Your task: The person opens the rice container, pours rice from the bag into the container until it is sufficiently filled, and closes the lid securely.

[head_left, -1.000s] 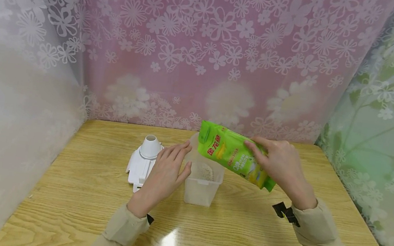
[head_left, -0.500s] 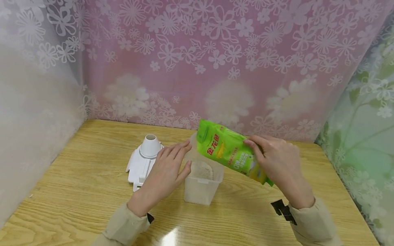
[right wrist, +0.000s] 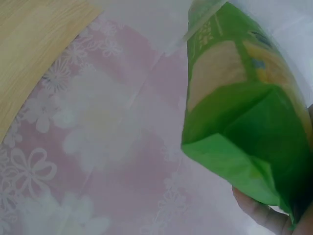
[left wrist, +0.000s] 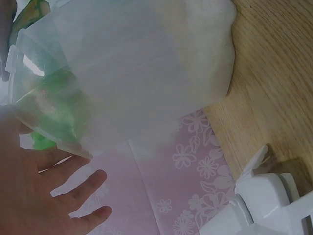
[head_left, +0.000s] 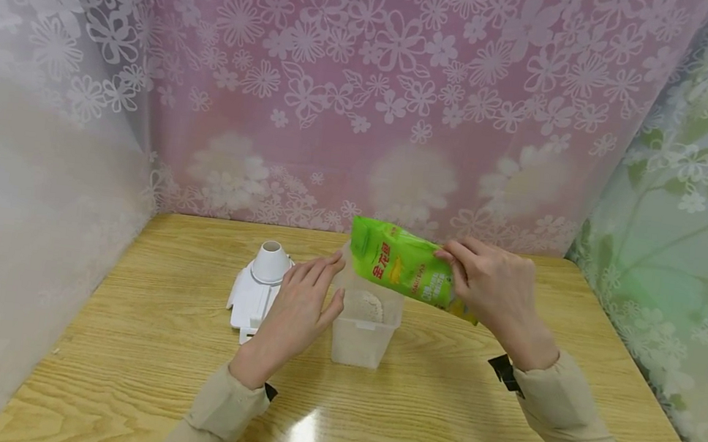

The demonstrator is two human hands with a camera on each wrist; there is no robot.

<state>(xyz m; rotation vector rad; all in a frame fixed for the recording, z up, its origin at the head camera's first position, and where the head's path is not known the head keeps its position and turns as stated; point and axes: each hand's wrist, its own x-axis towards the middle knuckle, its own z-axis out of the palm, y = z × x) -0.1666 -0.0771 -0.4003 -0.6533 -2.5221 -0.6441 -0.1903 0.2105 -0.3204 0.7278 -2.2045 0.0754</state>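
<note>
In the head view my right hand (head_left: 496,290) grips a green printed food bag (head_left: 411,266) near its lower right end. The bag lies tilted sideways, its other end over a clear plastic container (head_left: 360,347). A pale, powdery or grainy heap (head_left: 372,304) sits inside the container. My left hand (head_left: 302,309) rests at the container's left rim, fingers stretched out. In the left wrist view the container (left wrist: 137,63) looms close beside the left hand (left wrist: 44,196), and the green bag shows through its wall. The right wrist view shows the bag's folded end (right wrist: 234,147).
Left of the container, partly behind my left hand, a white plastic piece with a cone-shaped top (head_left: 270,264) stands on the wooden table (head_left: 422,421). A pink flowered curtain (head_left: 342,101) hangs behind the table, with pale curtains at both sides.
My right hand has shifted slightly left and up, and the bag has become flatter and more crumpled. The heap in the container looks larger. My left hand has stayed in place.
</note>
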